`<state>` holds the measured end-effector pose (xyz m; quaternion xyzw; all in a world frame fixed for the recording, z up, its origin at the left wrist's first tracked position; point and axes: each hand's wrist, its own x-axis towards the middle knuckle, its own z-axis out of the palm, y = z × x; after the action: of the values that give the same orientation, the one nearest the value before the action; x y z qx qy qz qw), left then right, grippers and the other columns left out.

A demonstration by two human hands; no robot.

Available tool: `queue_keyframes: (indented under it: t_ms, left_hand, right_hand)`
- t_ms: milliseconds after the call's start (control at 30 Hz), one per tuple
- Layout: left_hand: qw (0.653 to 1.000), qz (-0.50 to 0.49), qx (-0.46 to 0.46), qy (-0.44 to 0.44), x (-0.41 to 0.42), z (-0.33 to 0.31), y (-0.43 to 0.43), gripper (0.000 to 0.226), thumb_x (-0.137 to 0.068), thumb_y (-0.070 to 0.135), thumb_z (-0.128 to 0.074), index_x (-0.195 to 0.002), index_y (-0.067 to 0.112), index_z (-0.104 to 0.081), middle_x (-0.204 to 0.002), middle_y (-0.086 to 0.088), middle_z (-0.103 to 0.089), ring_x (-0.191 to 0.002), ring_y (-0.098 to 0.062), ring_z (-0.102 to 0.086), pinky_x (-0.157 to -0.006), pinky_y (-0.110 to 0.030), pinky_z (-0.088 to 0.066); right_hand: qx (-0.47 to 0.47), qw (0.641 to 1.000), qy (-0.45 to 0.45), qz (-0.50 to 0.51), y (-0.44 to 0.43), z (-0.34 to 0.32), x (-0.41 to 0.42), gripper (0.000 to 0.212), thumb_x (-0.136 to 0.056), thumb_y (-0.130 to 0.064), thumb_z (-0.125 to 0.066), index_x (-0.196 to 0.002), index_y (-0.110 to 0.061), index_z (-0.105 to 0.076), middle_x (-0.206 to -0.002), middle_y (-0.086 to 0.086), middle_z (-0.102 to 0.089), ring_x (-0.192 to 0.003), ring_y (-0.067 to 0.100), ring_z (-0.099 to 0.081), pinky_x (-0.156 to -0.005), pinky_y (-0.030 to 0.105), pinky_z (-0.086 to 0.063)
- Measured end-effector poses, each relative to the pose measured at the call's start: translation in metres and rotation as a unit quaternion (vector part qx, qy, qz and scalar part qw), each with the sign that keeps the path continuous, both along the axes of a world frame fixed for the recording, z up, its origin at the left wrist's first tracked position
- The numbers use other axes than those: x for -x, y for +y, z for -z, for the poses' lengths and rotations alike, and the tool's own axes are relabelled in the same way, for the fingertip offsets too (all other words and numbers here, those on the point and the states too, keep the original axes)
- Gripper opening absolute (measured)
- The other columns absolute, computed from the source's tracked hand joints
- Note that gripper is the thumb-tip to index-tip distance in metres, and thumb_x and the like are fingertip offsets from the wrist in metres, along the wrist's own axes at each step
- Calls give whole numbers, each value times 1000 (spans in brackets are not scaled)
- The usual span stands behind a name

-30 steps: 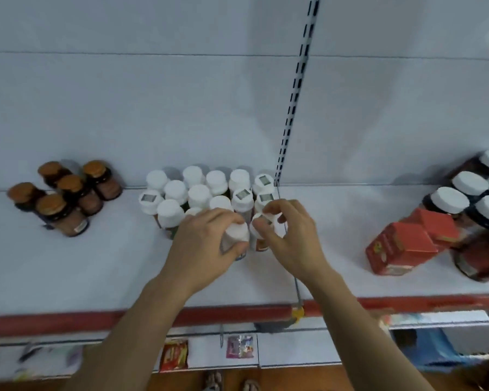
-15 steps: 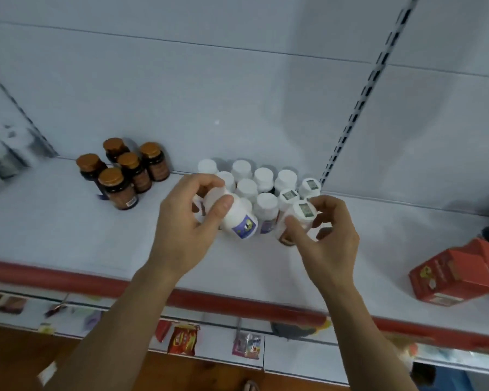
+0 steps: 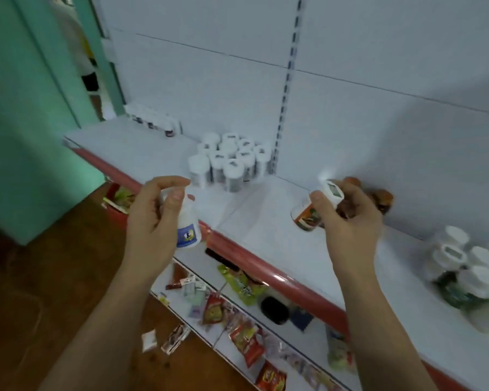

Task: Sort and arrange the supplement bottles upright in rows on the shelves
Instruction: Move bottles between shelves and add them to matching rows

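Nearest you, out past the red lip [image 3: 254, 259] of the shelf [image 3: 261, 230]: left hand [image 3: 150, 224], fingers [image 3: 171, 182] curled round the cap and shoulder of the blue-label bottle [image 3: 188, 231]. The bottle is close to upright, cap up, base hanging free off the shelf. Your forearm runs up from lower left, wrist raised.

Slightly farther, over the shelf deck: right hand [image 3: 350, 224] pinches the orange-label bottle [image 3: 308, 215] at its cap end. Its long axis is tilted, cap up and right, base down-left; it looks clear of the deck. Brown-capped bottles [image 3: 383, 197] sit just behind this hand, partly hidden.

Beyond, between both hands: cluster of white-capped bottles [image 3: 229, 162], upright, packed tight beside the slotted post. It lies ahead and a little right of your left hand, the nearer one. Likely next move: carry the blue-label bottle forward and set it at the cluster's front edge. Whether the labels match, cannot tell. A knock there could topple neighbours.

Right edge: another white-capped group [image 3: 469, 266], blurred. Far left: a row of small bottles [image 3: 153, 122] at the back panel.
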<state>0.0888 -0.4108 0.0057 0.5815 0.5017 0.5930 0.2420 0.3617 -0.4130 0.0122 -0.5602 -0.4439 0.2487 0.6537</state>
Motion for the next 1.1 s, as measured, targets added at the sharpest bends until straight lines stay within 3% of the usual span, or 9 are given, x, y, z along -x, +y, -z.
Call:
queue_keyframes:
  t_ms: [133,233,400,533,667,767,867,967,1100]
  left_hand:
    - [994,-85,2,72,110,-1,13,22,-105,39,-41,-109,38,-63,-96,10,-68,-83,-23,-65,-68,-41,-52]
    - [989,-121,19,84,178,3,21,26,-105,39,-39,-111,33,-63,-104,8,-67,-94,-14,-66,-76,-41,-56]
    - [978,-191,56,64,263,20,49,29,-107,29,-39,-101,52,-57,-115,4,-57,-102,-3,-60,-85,-29,-55]
    - [978,-191,82,20,303,33,89,32,-93,26,-38,-115,37,-58,-117,7,-49,-106,-3,-56,-83,-27,-53]
    - [982,-154,105,42,334,36,148,33,-103,13,-39,-123,33,-55,-123,5,-46,-111,-7,-55,-78,-13,-52]
    - [988,-94,109,50,349,37,195,42,-102,1,-47,-126,34,-54,-125,4,-50,-110,-14,-58,-77,-18,-54]
    - [994,-39,95,24,348,38,248,35,-100,5,-53,-125,29,-57,-125,1,-55,-112,-15,-58,-77,-19,-55]
    - [995,16,102,1,336,45,308,32,-100,4,-56,-121,27,-60,-127,2,-57,-113,-10,-57,-80,-21,-55]
    - [987,109,118,23,320,61,382,32,-97,3,-61,-115,29,-60,-123,5,-59,-111,-4,-56,-77,-18,-54]
  right_hand:
    - [7,997,-19,-72,51,-1,113,20,-83,-26,-81,-100,-29,-70,-91,-18,-69,-76,-8,-60,-69,11,-44]
    - [22,992,-30,-117,83,-1,184,25,-82,-27,-81,-105,-27,-71,-102,-10,-71,-80,-5,-61,-72,14,-46]
    - [22,984,-44,-170,142,8,270,19,-84,-23,-80,-101,-28,-70,-99,-9,-70,-80,-4,-61,-66,8,-45]
    - [32,981,-58,-183,199,23,318,23,-83,-27,-81,-105,-25,-71,-102,-8,-71,-88,3,-63,-73,17,-46]
    - [61,972,-98,-203,260,32,362,24,-83,-29,-80,-105,-27,-71,-102,-8,-71,-87,2,-63,-73,15,-45]
    - [79,967,-130,-203,305,37,379,27,-85,-31,-79,-110,-27,-69,-104,-10,-69,-88,-3,-62,-71,7,-43]
    - [92,973,-128,-168,341,39,375,30,-88,-29,-76,-117,-26,-67,-106,-14,-68,-91,-1,-63,-77,16,-47]
    - [107,980,-114,-124,366,44,360,29,-91,-21,-72,-118,-26,-63,-106,-23,-65,-89,-9,-61,-76,15,-45]
    - [117,979,-156,-63,385,54,343,27,-90,-17,-72,-112,-28,-62,-102,-18,-67,-88,-5,-61,-72,12,-43]
